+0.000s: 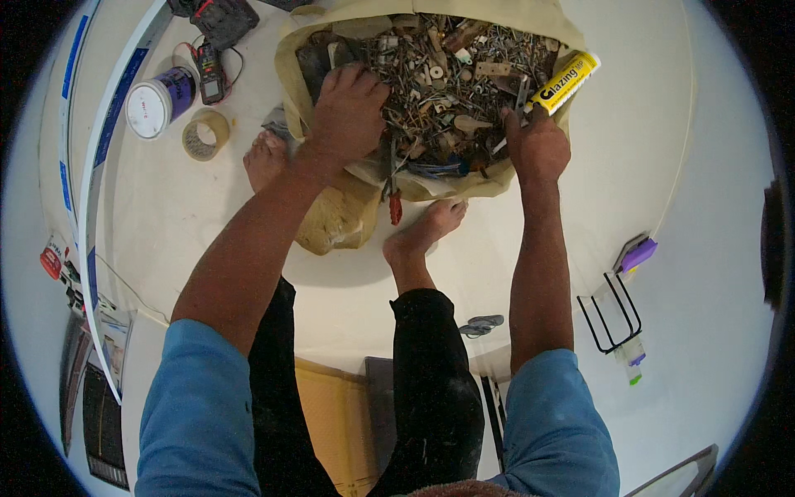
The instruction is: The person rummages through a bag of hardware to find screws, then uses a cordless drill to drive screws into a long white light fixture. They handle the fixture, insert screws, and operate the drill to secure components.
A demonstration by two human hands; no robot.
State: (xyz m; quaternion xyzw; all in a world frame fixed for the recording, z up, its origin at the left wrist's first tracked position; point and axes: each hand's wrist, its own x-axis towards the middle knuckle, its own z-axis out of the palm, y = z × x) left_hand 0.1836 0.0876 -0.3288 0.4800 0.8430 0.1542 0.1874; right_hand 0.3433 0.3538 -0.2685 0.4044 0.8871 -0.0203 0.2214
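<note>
Smooth cream floor. Crumpled pale sack on it, jumbled metallic hardware filling its mouth. Left hand bent inside left rim; right hand at right rim by yellow tube; can't tell either grip.

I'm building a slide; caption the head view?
Left hand and right hand at an open bag of mixed hardware, the right beside a yellow tube.

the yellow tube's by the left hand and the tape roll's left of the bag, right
Not quite: the head view shows the yellow tube by the right hand, not the left hand. The tape roll is indeed left of the bag.
</note>
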